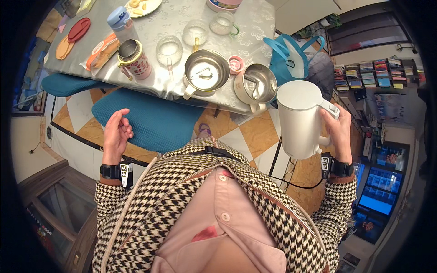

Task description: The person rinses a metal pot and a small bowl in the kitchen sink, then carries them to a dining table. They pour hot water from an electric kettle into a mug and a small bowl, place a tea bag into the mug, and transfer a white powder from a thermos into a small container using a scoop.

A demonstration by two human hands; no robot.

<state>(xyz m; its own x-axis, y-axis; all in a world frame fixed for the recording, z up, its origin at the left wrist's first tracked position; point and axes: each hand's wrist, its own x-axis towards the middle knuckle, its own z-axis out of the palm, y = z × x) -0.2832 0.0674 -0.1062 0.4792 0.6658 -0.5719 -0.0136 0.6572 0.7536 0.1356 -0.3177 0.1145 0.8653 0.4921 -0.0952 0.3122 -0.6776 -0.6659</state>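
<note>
Right hand: the fingers of the right hand (pixel 337 127) are wrapped around the handle of a white kettle (pixel 293 123); some fingertips are hidden, so how tightly it is gripped cannot be told.
Left hand: nothing is held by the left hand (pixel 117 134); its fingers are loosely curled and half open, above a blue chair cover (pixel 150 120) of ribbed fabric.
Kettle: a tall, smooth, matte body is topped by a flat round lid; it is held off the table, just beyond its near edge, on the right. Its contents are concealed.
Table: it is covered by a shiny silvery cloth (pixel 157 98) with a raised pattern.
Steel bowls: metal cutlery is held in both the left bowl (pixel 224 70) and the right bowl (pixel 269 76); the pieces are blurred by glare.
Glass cups: textured clear walls are shown, with clear, yellow and green handles.
Flask: a pink-patterned flask (pixel 142 68) is left uncapped.
Cut off: a plate of food (pixel 152 8) and a pink tub (pixel 223 5) are cropped by the upper edge.
Teal bag: the bag (pixel 280 61) is partly covered by the kettle.
</note>
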